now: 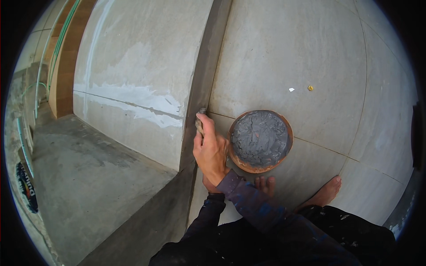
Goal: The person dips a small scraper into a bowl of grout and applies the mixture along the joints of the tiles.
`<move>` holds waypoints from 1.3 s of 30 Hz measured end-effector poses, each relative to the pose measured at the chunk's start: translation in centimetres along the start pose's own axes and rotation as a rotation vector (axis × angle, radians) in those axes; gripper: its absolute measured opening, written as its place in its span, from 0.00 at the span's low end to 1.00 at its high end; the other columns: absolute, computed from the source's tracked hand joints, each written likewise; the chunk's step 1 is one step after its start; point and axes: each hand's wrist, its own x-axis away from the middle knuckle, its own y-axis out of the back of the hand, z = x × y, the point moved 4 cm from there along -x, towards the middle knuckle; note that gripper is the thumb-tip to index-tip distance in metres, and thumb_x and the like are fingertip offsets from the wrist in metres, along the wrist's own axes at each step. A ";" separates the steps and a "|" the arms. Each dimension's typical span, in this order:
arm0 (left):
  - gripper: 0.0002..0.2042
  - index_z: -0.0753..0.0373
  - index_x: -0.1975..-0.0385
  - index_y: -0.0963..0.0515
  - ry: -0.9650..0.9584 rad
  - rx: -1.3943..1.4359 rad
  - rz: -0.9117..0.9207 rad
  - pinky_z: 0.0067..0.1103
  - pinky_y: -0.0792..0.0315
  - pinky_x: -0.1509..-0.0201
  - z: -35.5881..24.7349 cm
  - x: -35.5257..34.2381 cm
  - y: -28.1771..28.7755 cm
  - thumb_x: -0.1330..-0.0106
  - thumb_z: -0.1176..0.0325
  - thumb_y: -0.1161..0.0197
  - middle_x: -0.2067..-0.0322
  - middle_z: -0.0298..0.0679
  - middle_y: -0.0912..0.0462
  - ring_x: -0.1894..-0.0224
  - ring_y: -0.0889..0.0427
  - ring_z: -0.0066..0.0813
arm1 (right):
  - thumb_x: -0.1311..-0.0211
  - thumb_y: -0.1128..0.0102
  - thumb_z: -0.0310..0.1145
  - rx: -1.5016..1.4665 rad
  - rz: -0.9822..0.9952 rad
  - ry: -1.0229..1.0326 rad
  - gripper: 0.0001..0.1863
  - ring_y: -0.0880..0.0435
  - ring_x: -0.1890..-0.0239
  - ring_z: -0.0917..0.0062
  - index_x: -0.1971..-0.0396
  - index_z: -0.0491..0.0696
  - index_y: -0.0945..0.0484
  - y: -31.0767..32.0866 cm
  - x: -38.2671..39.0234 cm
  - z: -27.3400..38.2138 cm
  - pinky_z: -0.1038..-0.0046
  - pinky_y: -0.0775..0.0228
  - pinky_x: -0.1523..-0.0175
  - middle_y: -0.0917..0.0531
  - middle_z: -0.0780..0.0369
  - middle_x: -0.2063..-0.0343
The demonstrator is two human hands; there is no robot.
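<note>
My right hand (212, 153) is closed round a small tan, grey-smeared piece (200, 126), whose exact kind I cannot make out. It presses this piece close to the side face of a raised tiled slab (197, 88), where that face meets the floor. Mostly hidden beneath the right wrist is my left hand (208, 183); its fingers do not show. Just to the right of the hands stands a round orange-brown bowl (248, 168), filled with cracked, dark grey paste (260, 138). White smears run along the joint on top of the slab.
Bare feet (326, 190) stand on the tiled floor (288, 44) below the bowl. A white scrap (291, 89) and a small yellow piece (310, 88) lie beyond it. At the left are a grey lower ledge (102, 186), a brown board (64, 84) and a green hose (62, 40).
</note>
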 end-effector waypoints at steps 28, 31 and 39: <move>0.13 0.65 0.62 0.20 0.000 -0.111 0.030 0.34 0.25 0.62 0.5 0.0 1.1 0.41 0.67 0.25 0.66 0.47 0.20 0.64 0.17 0.49 | 0.35 0.38 0.24 -0.076 0.126 -0.316 0.25 0.11 0.62 0.47 0.37 0.36 0.25 3.0 -0.7 -0.6 0.58 0.19 0.53 0.13 0.42 0.65; 0.14 0.65 0.62 0.20 0.020 -0.069 -0.008 0.35 0.25 0.63 -1.1 -0.4 -0.1 0.41 0.66 0.25 0.67 0.47 0.21 0.64 0.18 0.50 | 0.39 0.41 0.20 0.052 0.081 -0.123 0.26 0.13 0.65 0.47 0.38 0.33 0.27 2.5 -2.4 -0.7 0.52 0.22 0.56 0.14 0.41 0.67; 0.11 0.65 0.61 0.20 0.011 -0.036 -0.015 0.36 0.25 0.60 0.5 0.0 0.1 0.40 0.69 0.29 0.66 0.48 0.20 0.63 0.18 0.51 | 0.38 0.41 0.19 -0.148 0.107 -0.191 0.31 0.15 0.69 0.46 0.33 0.38 0.32 2.9 -1.5 2.1 0.51 0.25 0.61 0.15 0.44 0.71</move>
